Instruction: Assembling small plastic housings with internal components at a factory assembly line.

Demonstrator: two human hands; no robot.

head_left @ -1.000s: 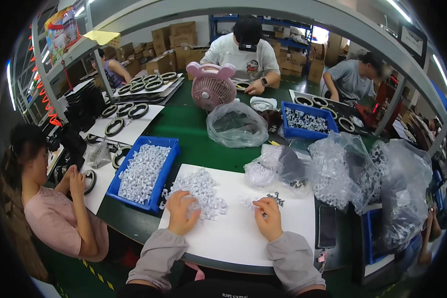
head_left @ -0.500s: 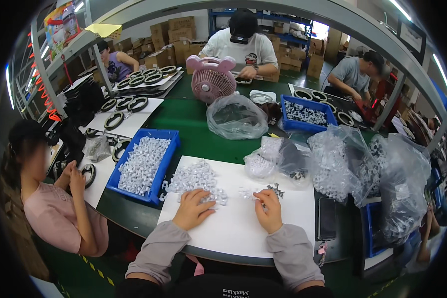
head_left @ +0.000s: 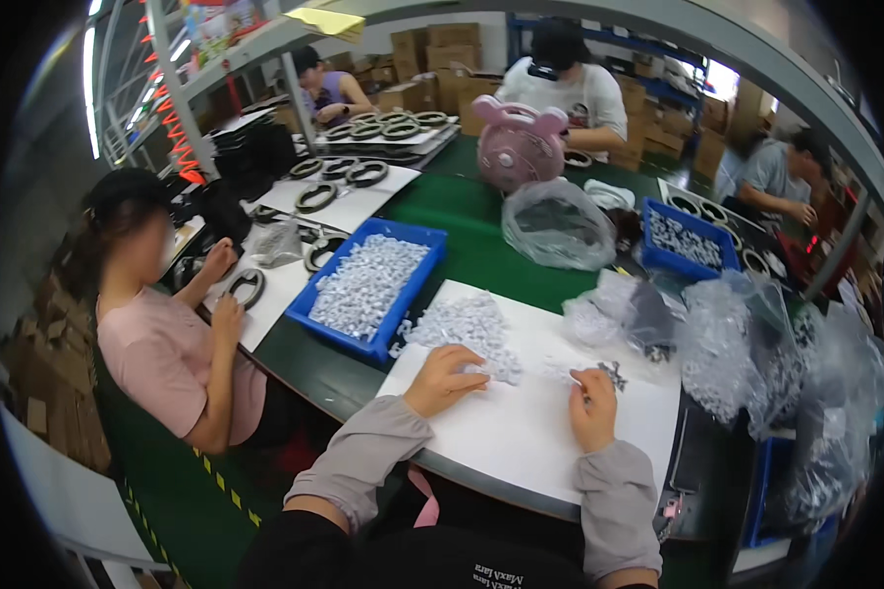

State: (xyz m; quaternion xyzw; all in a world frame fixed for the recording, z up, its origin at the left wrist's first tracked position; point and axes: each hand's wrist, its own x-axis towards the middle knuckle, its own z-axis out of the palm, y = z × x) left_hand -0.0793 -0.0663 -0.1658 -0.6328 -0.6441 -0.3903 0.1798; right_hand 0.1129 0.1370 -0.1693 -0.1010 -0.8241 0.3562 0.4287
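A white sheet (head_left: 521,447) lies on the table in front of me, with a loose pile of small white plastic parts (head_left: 467,324) on its left half. At the near edge of that pile is my left hand (head_left: 444,381), its thumb and fingers drawn together on a white plastic part. My right hand (head_left: 593,407) is curled into a pinch further right; what is between its fingertips is hidden. Beside it lie a small heap of dark parts (head_left: 613,374) and a few clear-white parts (head_left: 557,367).
A blue bin (head_left: 403,312) of white parts stands left of the sheet. Plastic bags of parts (head_left: 722,344) crowd the right, near another blue bin (head_left: 683,257). A pink fan (head_left: 521,147) stands at the back. A co-worker (head_left: 172,344) sits at left, holding a dark ring (head_left: 248,288).
The view has swung left, so the table appears shifted right. My left hand's fingers have drawn together at the pile's edge. My right hand stays pinched beside the dark parts.
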